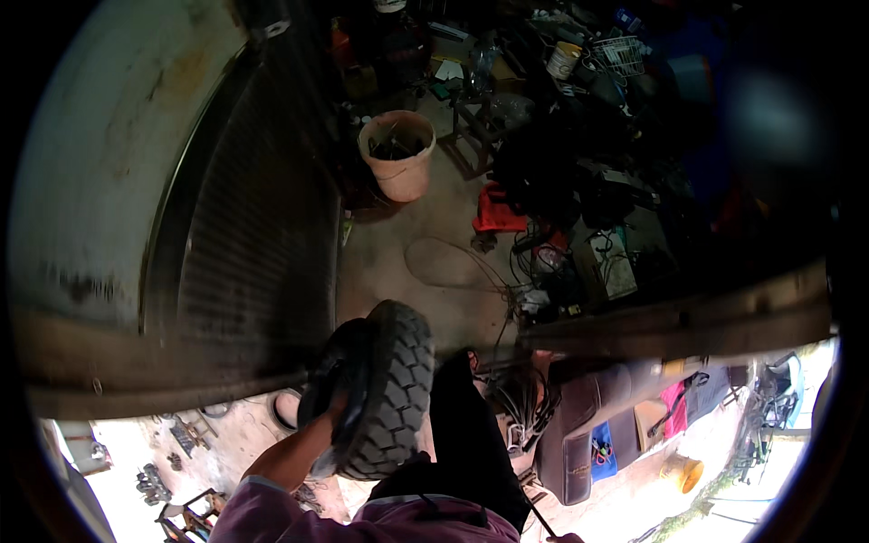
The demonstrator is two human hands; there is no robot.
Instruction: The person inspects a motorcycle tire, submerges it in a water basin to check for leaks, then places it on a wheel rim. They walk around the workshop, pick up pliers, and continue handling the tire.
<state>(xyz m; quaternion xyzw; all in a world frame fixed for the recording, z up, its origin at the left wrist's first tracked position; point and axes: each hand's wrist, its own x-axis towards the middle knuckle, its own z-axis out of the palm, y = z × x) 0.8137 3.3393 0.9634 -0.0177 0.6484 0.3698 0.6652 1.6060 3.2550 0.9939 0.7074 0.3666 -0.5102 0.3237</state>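
A black tyre [389, 398] with chunky block tread is upright against my left side, in front of my hip. My left arm reaches to its inner side, and my left hand [340, 407] grips it there, with the fingers hidden in the dark hollow. At the bottom edge, only a small part of my right hand [566, 538] shows, closed at the end of a thin dark rod [541, 518]. The rod slants up and left beside my dark trouser leg.
Ahead, a bucket [398, 176] of dark pieces stands near a ribbed shutter door [262, 199]. A red container [498, 210], loose cable [453, 258] and clutter crowd the right of the dim floor. A brown padded seat [566, 452] and a yellow bucket [683, 472] are at lower right.
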